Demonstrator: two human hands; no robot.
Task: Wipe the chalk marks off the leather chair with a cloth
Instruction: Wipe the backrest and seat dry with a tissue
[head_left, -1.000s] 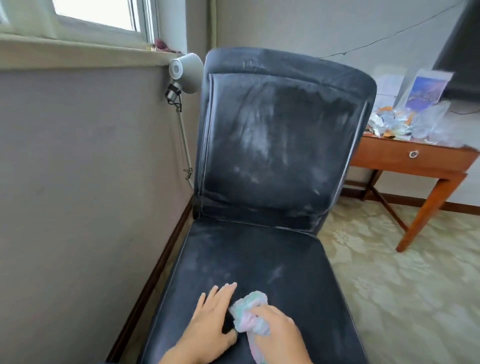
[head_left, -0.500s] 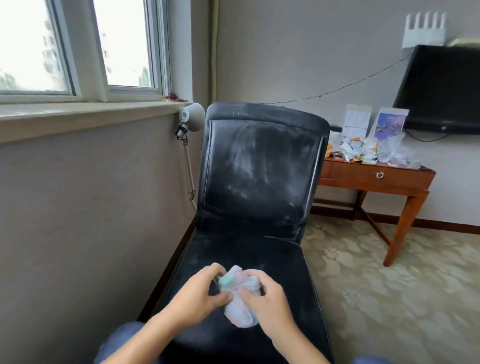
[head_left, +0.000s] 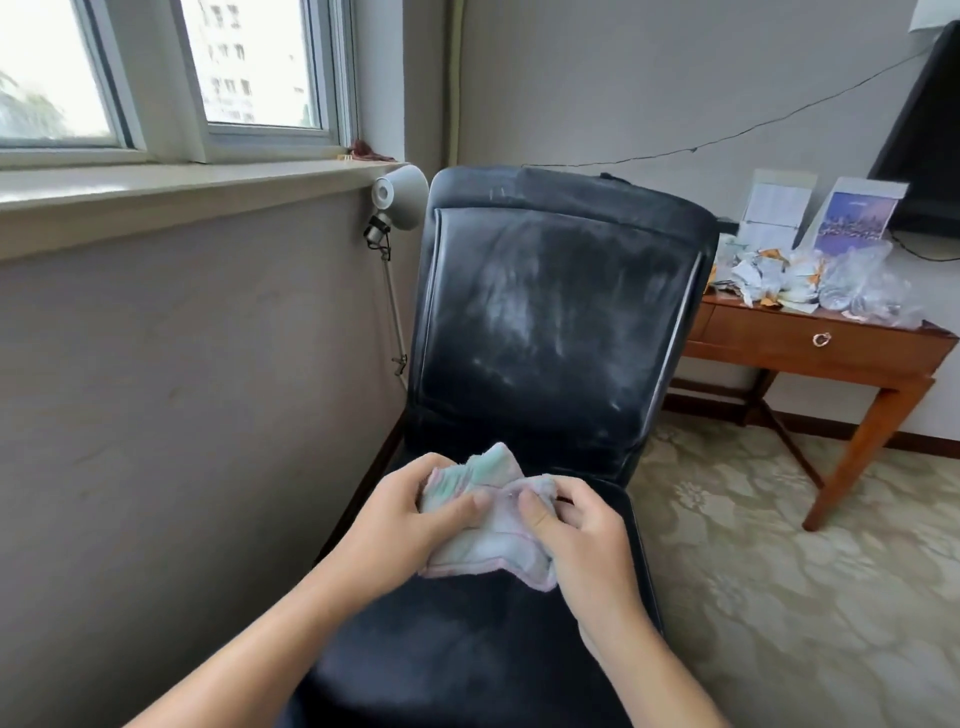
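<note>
Both hands hold a crumpled pastel terry cloth (head_left: 485, 514) above the seat of the black leather chair (head_left: 556, 322): left hand (head_left: 400, 519) and right hand (head_left: 582, 535) each pinch it. White chalk smears (head_left: 514, 306) cover the backrest.

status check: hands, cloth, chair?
Left hand and right hand both grip the cloth, held above the seat. Chalk smears across the chair backrest, not yet wiped. Nothing in the way.
</note>
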